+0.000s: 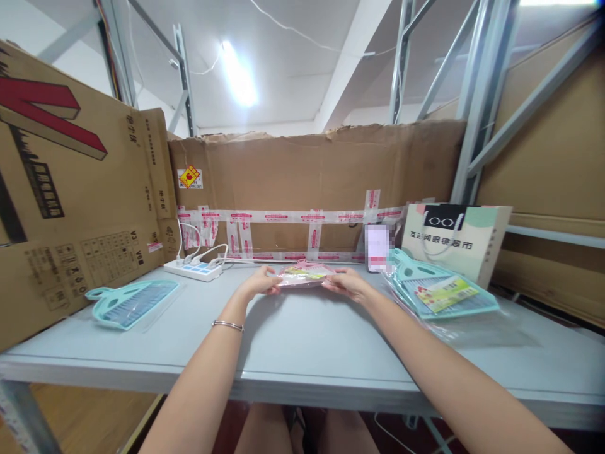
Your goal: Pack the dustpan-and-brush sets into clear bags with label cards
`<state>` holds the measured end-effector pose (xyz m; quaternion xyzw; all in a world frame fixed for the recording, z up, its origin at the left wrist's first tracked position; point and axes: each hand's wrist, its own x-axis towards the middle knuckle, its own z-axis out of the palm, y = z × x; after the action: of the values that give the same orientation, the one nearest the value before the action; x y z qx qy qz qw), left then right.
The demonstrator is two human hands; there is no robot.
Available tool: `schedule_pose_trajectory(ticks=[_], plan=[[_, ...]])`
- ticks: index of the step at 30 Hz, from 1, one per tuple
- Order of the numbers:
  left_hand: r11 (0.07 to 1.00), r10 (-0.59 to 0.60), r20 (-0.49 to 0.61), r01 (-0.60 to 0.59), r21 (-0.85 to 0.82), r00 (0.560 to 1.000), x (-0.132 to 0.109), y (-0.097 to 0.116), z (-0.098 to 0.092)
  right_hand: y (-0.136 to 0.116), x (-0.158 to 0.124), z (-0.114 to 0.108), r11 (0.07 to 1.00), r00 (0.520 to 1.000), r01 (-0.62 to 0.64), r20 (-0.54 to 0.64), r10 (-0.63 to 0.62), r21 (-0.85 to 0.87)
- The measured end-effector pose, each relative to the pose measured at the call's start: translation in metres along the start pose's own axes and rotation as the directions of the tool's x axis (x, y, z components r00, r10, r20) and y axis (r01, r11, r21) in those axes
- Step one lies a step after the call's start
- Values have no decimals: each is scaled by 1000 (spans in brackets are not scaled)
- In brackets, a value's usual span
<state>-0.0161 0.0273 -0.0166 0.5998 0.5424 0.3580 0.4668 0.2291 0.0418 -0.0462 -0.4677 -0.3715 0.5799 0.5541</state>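
Note:
Both hands grip a pink dustpan-and-brush set (302,275) in clear plastic wrap, with a yellow-green label on top, at the middle of the table. My left hand (261,282) has its fingers closed on the left edge. At the right edge, my right hand (347,284) pinches the wrap or rim. To the right lies a pile of turquoise dustpan sets (439,291) in clear bags, the top one bearing a green and yellow label. A single turquoise dustpan with a brush (135,304) rests on the left side of the table.
A white power strip (193,270) with plugged cables sits at the back left. Behind the grey table (312,362) stands a taped cardboard wall (302,170). A large carton (80,189) borders the left; a phone (378,248) and paper bag (458,236) stand at the back right.

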Motion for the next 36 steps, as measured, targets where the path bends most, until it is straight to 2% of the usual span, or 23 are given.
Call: schedule_pose_trajectory(ticks=[2, 4, 8, 10, 12, 14, 15, 17, 19, 22, 23, 25, 28, 31, 33, 36], plan=[[995, 82, 110, -87, 38, 991, -4, 2, 1, -2, -1, 0, 999, 999, 31, -22, -31, -12], [967, 187, 155, -210, 147, 970, -3, 2, 2, -5, -5, 1, 997, 998, 61, -19, -62, -51], [806, 403, 50, -380, 454, 914, 7, 0, 3, -9, -14, 0, 965, 991, 83, 124, -53, -250], [716, 480, 74, -439, 542, 874, 9, 0, 4, -10, -15, -3, 906, 980, 168, 165, -111, -390], [654, 500, 143, -481, 584, 854, 8, 0, 5, -10, -14, -4, 773, 956, 292, 166, -240, -563], [640, 440, 215, -473, 606, 872, 4, 1, 6, -11, -17, 0, 572, 899, 411, 212, -383, -709], [647, 396, 243, -457, 610, 885, 1, 1, 7, -12, -19, 3, 476, 856, 479, 272, -439, -738], [670, 320, 282, -426, 607, 904, -4, 4, 9, -14, -29, 13, 361, 759, 627, 439, -481, -690], [692, 288, 325, -430, 580, 901, -8, 7, 11, -14, -41, 24, 346, 680, 732, 604, -415, -586], [708, 294, 447, -507, 492, 845, -13, 14, 12, -11, -56, 36, 397, 625, 749, 764, -161, -530], [714, 293, 484, -525, 462, 824, -15, 16, 12, -10, -59, 38, 397, 629, 732, 773, -82, -553], [754, 247, 529, -504, 421, 812, -18, 20, 9, -10, -61, 37, 363, 674, 681, 738, 29, -637], [827, 73, 545, -356, 435, 835, -23, 23, 5, -18, -60, 29, 251, 766, 590, 630, 125, -767], [832, -21, 531, -279, 479, 847, -26, 24, 2, -31, -60, 18, 200, 814, 507, 542, 209, -839], [810, -25, 522, -289, 511, 852, -25, 24, 1, -38, -61, 13, 210, 836, 469, 508, 208, -858], [767, 35, 480, -331, 549, 877, -25, 26, 2, -44, -61, 11, 232, 856, 484, 512, 78, -844]])
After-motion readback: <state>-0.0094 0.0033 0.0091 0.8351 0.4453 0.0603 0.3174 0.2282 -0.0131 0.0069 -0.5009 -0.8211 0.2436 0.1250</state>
